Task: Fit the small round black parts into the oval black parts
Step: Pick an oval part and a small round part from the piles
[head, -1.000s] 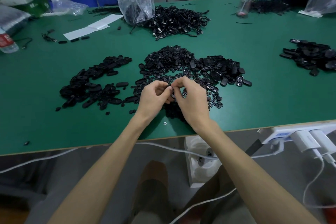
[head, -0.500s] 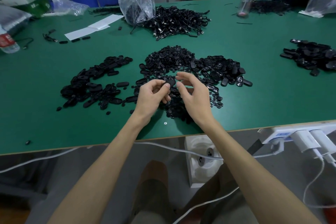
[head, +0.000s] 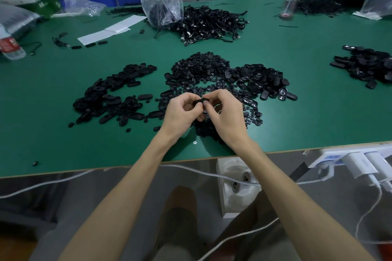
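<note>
Black on green: your left grip pinches an oval black part between thumb and curled fingers. It is held up just above the table, over the near edge of the heap of small round parts. Your right grip meets it, thumb and forefinger pinched onto the oval's right end. A round piece may sit under those fingertips, but they hide it, so I can't swear to it.

That reads as the fitting step, one pair mid-assembly. Loose ovals lie heaped just right of the rounds. A separate heap of ovals sits to the left, well apart from both grips; whether those are finished I can't tell from here.

Next move, as I judge it: line the round piece square with the hole in the oval and press it home with the thumb, the left grip bracing from behind. Tilt it and it may pop out and vanish among the rounds below.
</note>
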### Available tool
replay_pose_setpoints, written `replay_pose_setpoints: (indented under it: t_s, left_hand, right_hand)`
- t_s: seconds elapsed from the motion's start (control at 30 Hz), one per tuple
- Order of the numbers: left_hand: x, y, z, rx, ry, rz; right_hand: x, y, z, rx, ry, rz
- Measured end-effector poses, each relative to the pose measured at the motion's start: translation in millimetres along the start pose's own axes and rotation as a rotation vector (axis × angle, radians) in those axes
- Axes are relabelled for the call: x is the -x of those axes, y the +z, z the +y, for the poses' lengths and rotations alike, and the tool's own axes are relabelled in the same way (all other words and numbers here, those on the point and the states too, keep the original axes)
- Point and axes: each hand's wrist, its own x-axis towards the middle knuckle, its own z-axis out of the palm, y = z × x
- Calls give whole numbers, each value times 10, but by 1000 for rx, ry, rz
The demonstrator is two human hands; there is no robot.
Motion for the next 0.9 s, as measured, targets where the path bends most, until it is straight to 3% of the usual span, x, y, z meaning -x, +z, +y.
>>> replay_pose_setpoints:
  t_s: [0.27,0.9]
  left_hand:
    - [7,5,12,-55,23,22]
    - [-24,-3,39,58,85,24]
  right_hand:
    - [25,6,-4,54,-23,-10]
    - [-11,-24,28,-16,-2,78]
